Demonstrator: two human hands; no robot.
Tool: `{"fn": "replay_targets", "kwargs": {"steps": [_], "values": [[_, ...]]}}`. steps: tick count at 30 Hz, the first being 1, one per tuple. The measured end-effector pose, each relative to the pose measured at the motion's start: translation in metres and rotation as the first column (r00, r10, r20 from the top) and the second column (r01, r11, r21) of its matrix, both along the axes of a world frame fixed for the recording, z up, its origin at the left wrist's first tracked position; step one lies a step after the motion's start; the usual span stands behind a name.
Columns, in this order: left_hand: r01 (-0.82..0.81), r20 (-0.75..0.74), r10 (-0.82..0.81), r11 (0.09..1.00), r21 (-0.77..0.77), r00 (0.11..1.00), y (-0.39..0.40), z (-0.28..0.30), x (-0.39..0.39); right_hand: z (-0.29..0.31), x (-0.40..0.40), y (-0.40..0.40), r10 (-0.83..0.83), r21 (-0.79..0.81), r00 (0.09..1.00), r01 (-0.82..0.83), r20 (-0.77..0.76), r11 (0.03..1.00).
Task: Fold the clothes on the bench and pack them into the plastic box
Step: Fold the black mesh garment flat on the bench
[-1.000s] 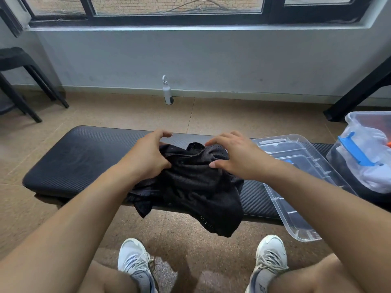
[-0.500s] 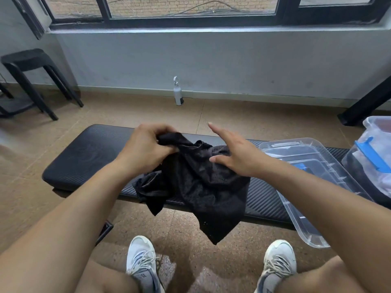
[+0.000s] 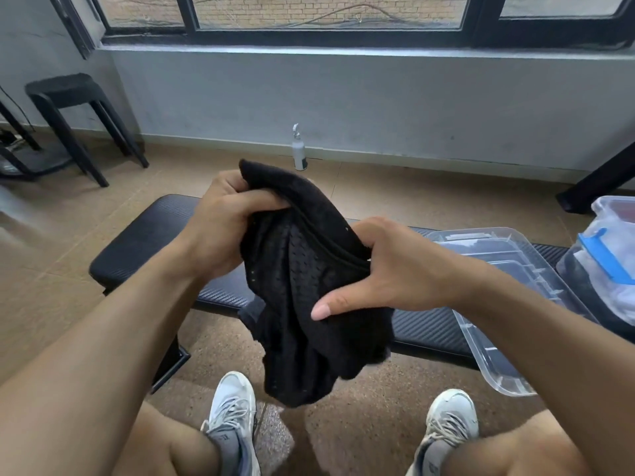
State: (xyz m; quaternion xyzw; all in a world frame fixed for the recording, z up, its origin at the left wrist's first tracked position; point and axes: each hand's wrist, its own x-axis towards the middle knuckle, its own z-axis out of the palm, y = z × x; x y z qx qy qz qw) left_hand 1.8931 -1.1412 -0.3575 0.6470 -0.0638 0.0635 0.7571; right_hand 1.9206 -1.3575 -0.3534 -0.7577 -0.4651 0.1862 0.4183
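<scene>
A black mesh garment (image 3: 302, 304) hangs crumpled in the air above the black padded bench (image 3: 144, 242). My left hand (image 3: 223, 228) grips its upper edge at the left, fingers curled into the cloth. My right hand (image 3: 388, 269) holds the same hem further right, fingers tucked behind the fabric and thumb stretched out in front. The garment's lower part droops past the bench's front edge toward my shoes. At the right edge stands a clear plastic box (image 3: 615, 255) with a blue latch and pale clothes inside.
A clear plastic lid (image 3: 508, 338) lies on the bench's right part, overhanging the front. A white pump bottle (image 3: 299, 149) stands by the wall. A black stool (image 3: 75, 115) is at the far left. My two white shoes rest on the tiled floor.
Both hands have lifted the black garment off the bench and up toward me. My right hand, flat on the cloth before, now grips the hem.
</scene>
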Motion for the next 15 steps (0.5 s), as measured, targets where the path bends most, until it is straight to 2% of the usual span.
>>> {"fn": "replay_targets", "kwargs": {"steps": [3,5,8,12,15], "values": [[-0.034,-0.010,0.034,0.993,-0.114,0.999,-0.003,0.004,0.000,0.007,-0.008,-0.004,0.037,0.025,0.994,-0.034,-0.098,0.999],[-0.086,-0.015,0.085,0.989,-0.120,0.996,-0.005,0.005,0.002,0.000,-0.004,-0.007,0.002,-0.020,0.991,-0.005,-0.134,1.000],[-0.219,-0.033,0.219,0.976,0.017,0.975,-0.005,-0.002,0.010,-0.029,0.017,-0.013,-0.152,-0.169,0.985,0.136,-0.083,0.976],[-0.354,-0.113,0.376,0.919,0.175,0.920,0.003,-0.016,0.022,-0.061,0.041,-0.030,-0.272,-0.456,0.962,0.241,-0.002,0.857],[-0.341,-0.209,0.399,0.902,0.264,0.893,0.015,-0.024,0.028,-0.069,0.052,-0.042,-0.392,-0.449,0.919,0.334,-0.041,0.829]]}}
